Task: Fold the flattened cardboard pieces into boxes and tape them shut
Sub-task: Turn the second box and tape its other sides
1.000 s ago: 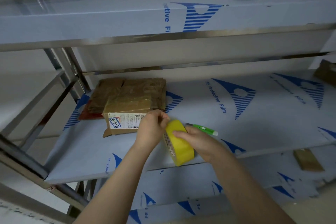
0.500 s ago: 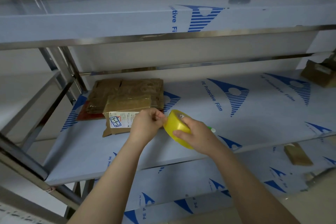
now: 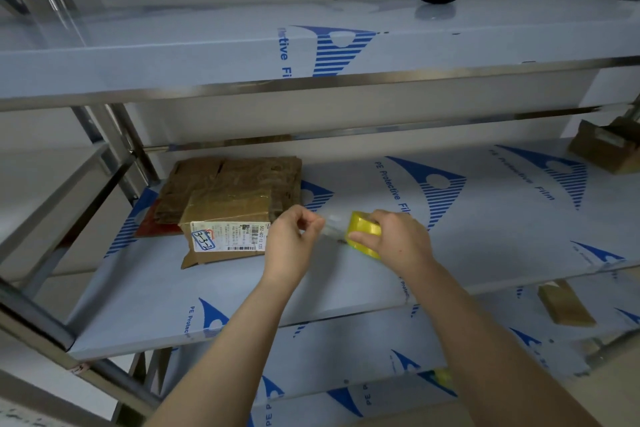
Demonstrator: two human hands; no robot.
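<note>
Item: yellow tape roll [image 3: 365, 230] — likely a light, stiff ring with slick film that clings to itself; the right hand [image 3: 398, 241] grips it by the rim, just above the shelf [image 3: 242, 305]. The left hand [image 3: 294, 236] pinches the free clear strip [image 3: 334, 224], so the hands sit close together. Flattened cardboard pieces [image 3: 239, 177] — probably light and stiff, best taken by the edges — lie at the shelf's left behind a labelled box [image 3: 225, 215].
</note>
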